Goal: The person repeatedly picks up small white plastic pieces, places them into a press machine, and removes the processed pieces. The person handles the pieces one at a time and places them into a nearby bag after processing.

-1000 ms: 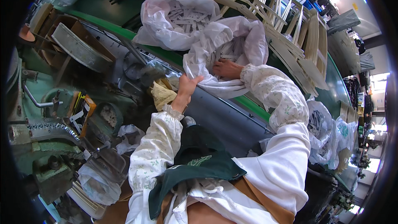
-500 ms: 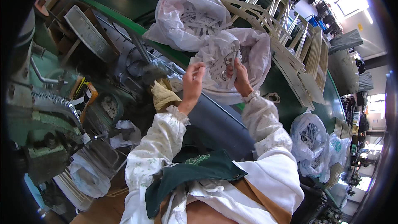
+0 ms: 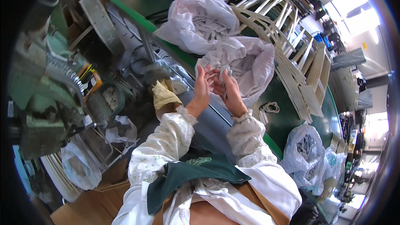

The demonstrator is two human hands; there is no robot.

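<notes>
Both my hands are close together over the near edge of an open white plastic bag [image 3: 264,73] that holds pale flat strips [image 3: 243,66]. My right hand [image 3: 233,96] is closed around a few small greyish-white strips, whose ends show by the thumb and below the fingers. Facing it, my left hand [image 3: 201,91] has its thumb raised and fingers stretched toward the right fingers; nothing shows in its grasp. Whether the fingertips touch is hard to tell. A second white bag [image 3: 179,18], full of similar strips, stands just behind.
A green-topped table [image 3: 287,114] carries the bags, a pale ring-shaped piece [image 3: 271,107] and stacked long cream slats [image 3: 314,75]. Green machinery [image 3: 46,96] stands at left. Another bag of parts [image 3: 306,146] sits at right. A yellowish cloth [image 3: 165,95] lies left of my hands.
My right hand has come out of the bag, moving left and toward me with strips in it. My left hand has shifted slightly right, so the two hands now nearly meet.
</notes>
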